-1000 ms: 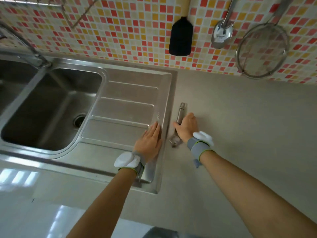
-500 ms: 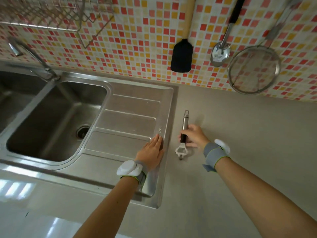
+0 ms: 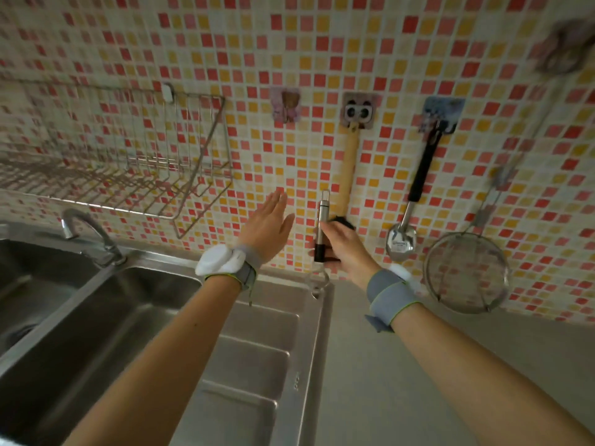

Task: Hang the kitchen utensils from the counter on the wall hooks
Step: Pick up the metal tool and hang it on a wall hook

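Note:
My right hand grips a steel bottle opener upright in front of the tiled wall, its hanging loop at the top and its opener head dangling below my fingers. My left hand is raised beside it, fingers spread, holding nothing. Above the two hands an adhesive hook on the wall carries nothing. To its right a wooden-handled spatula hangs from a second hook, and a black-handled spoon hangs from a third hook. A mesh strainer hangs further right.
A wire rack is fixed to the wall at left above the tap. The steel sink and its drainboard fill the lower left. Grey counter stretches along the right, below the hanging utensils.
My right hand has lifted the bottle opener off the counter up to the wall. My left hand has left the drainboard and risen beside it. The view has tilted up, showing the hooks.

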